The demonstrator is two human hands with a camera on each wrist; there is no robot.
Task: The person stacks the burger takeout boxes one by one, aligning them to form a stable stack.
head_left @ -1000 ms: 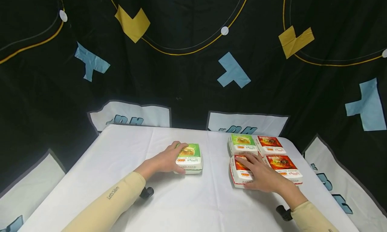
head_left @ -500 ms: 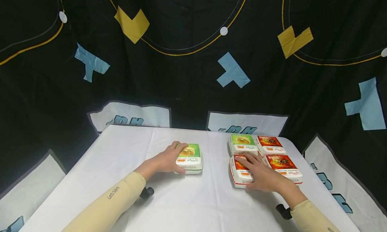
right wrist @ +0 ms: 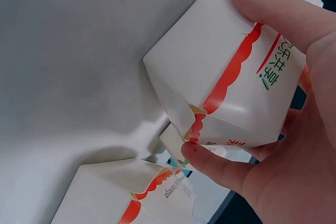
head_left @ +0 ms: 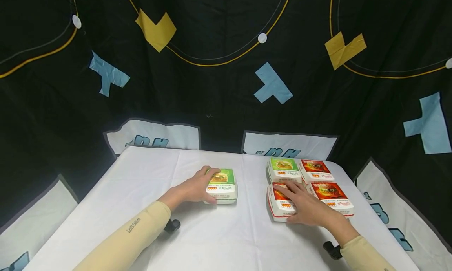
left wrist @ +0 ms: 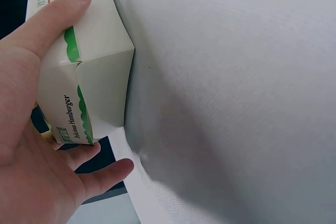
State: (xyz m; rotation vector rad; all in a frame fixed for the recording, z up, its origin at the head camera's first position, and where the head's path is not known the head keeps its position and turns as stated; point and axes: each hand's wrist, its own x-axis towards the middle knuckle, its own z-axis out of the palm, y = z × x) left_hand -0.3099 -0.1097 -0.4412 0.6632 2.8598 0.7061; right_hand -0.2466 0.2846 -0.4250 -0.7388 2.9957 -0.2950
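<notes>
We've got the lone green box (head_left: 223, 189) on the white tablecloth (head_left: 226, 247), left of the other boxes and well apart from them. Looks squarish from above, so we read no clear long axis. It lies on the right side of the left hand (head_left: 193, 188), which is much the nearer one. Grip there: thumb along the near wall, other fingers across the far side, holding that box; left wrist view has one fingertip sticking out past it.

Front-left red box (head_left: 281, 203) lies on the left side of the right hand (head_left: 308, 205). Thumb on the near wall, fingers over the top and far edge, so holding too. Can't tell if it's fully seated on the cloth.

Key relation, as we judge it: both held boxes sit between the hands and face each other across the cloth.

Further out, back-left green box (head_left: 284, 169) just behind the held red one, back-right red box (head_left: 316, 171) beside that, front-right red box (head_left: 332, 196) under the wrist side. Right wrist view shows a narrow gap to that last one.
</notes>
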